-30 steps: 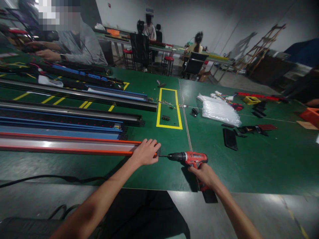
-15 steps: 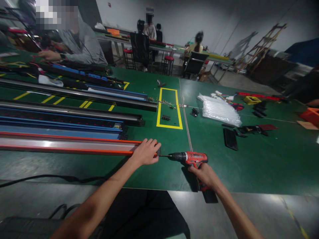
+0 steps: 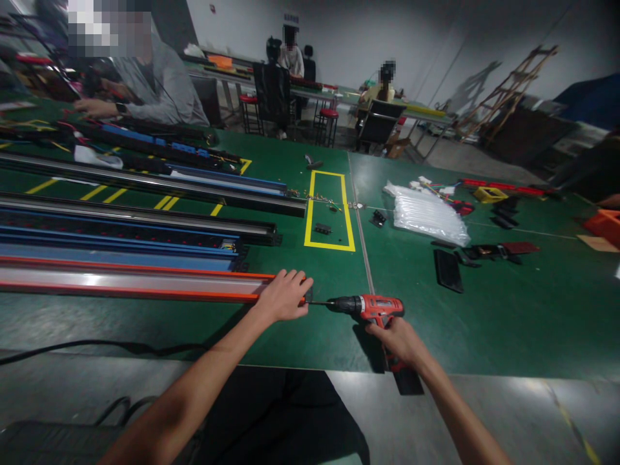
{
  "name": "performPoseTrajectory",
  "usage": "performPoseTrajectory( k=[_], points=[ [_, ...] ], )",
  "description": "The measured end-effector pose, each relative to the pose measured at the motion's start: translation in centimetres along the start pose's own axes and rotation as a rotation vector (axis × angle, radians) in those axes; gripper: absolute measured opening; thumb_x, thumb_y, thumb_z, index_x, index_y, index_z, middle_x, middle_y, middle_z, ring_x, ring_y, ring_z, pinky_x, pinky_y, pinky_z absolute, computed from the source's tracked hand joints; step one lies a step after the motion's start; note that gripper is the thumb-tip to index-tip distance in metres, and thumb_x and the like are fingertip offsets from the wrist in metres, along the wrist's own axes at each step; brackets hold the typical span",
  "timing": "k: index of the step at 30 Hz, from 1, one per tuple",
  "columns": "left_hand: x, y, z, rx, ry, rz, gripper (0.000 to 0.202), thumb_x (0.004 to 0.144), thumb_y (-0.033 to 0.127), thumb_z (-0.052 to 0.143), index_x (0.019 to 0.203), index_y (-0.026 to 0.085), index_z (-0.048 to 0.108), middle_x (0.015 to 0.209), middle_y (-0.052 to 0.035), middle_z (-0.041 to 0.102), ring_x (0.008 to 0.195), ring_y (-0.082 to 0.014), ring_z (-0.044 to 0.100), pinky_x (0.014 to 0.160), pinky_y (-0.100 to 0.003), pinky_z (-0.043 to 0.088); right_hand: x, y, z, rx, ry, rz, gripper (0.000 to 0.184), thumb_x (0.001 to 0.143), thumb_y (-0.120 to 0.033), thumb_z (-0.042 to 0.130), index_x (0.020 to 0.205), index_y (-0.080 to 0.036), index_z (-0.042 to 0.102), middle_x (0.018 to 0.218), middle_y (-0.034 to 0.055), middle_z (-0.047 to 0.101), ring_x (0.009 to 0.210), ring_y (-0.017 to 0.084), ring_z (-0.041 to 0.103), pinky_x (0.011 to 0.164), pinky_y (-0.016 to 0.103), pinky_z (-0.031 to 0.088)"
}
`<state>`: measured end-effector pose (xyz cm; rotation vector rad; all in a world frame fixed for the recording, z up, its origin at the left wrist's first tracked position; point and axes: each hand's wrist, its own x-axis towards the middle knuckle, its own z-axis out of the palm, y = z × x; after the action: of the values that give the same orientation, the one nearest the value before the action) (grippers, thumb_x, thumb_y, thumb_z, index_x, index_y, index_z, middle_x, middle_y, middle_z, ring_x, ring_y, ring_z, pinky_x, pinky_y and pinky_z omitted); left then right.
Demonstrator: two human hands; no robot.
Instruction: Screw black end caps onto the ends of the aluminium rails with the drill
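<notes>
My left hand point(image 3: 283, 296) lies over the right end of a long orange and silver rail point(image 3: 130, 284) on the green table point(image 3: 508, 323), fingers curled down on it. A red cordless drill point(image 3: 371, 308) is gripped by its handle in my right hand point(image 3: 400, 339). The drill lies level, and its bit points left into the end of the rail, right beside my left fingers.
More long blue, black and silver rails point(image 3: 135, 223) lie side by side further back on the left. A yellow taped rectangle point(image 3: 328, 210), a bag of white tubes point(image 3: 426, 216) and small black parts point(image 3: 448, 270) are on the table. A person in grey point(image 3: 150, 84) works at the far left; others sit behind.
My hands and the drill have stayed where they were. Only the hands of the person at the far left have shifted a little.
</notes>
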<state>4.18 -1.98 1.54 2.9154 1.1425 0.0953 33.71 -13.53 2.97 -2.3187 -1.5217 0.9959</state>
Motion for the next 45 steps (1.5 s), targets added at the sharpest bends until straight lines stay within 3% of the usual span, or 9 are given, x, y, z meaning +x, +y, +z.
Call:
performPoseTrajectory(
  k=[13,45],
  points=[
    [-0.05,0.05,0.1,0.004,0.003,-0.007,0.038,0.083,0.044,0.062,0.113,0.02,0.058,0.113,-0.013,0.06,0.101,-0.0306,0.056,0.086,-0.043,0.041,0.15,0.36,0.17,0.013,-0.008,-0.007,0.025,0.08,-0.043,0.062,0.073,-0.019,0.061,0.064,0.0008,0.063,0.061,0.018,0.06,0.057,0.026,0.04],
    [-0.04,0.04,0.27,0.027,0.015,-0.003,0.037,0.082,0.043,0.061,0.111,0.019,0.058,0.111,-0.0122,0.061,0.1,-0.0303,0.057,0.084,-0.042,0.041,0.14,0.15,0.15,-0.004,-0.004,0.001,0.027,0.08,-0.044,0.061,0.068,-0.02,0.058,0.061,0.0001,0.06,0.059,0.017,0.056,0.056,0.026,0.038]
  ],
)
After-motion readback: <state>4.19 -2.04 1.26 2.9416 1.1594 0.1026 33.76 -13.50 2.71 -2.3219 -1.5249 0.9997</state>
